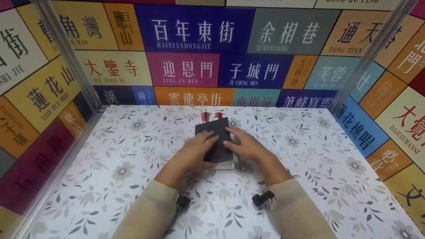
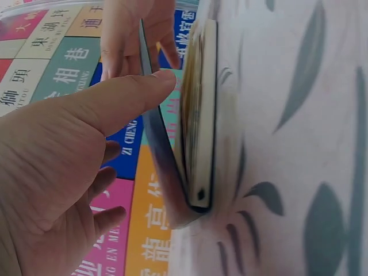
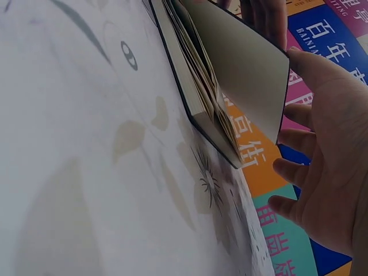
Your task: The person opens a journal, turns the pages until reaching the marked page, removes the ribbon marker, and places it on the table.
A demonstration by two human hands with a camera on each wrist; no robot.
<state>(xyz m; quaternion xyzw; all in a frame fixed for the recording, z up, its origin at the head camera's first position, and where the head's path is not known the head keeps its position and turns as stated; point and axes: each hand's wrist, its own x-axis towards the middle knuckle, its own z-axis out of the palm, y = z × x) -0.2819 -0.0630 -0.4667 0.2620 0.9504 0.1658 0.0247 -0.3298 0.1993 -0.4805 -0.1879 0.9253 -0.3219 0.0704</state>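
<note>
A dark-covered notebook (image 1: pixel 219 147) lies on the patterned tabletop, its front cover raised at an angle above the pages. My left hand (image 1: pixel 199 147) rests its fingers on the cover, with the thumb near the lower edge. In the left wrist view, that thumb crosses the edge of the tilted cover (image 2: pixel 154 123). From the other side, my right hand (image 1: pixel 247 144) touches the cover's right edge with its fingertips. The right wrist view shows its fingers extended along the cover's pale inside face (image 3: pixel 247 75) and outer edge. Cream pages (image 3: pixel 198 75) show beneath, slightly fanned.
Red, pink and black ribbon ends (image 1: pixel 206 117) stick out beyond the notebook's far edge, beside a red tassel (image 1: pixel 218 115). A white tabletop (image 1: pixel 123 171) with grey flowers spreads around. Panels with coloured lettering (image 1: pixel 196 28) enclose the back and sides.
</note>
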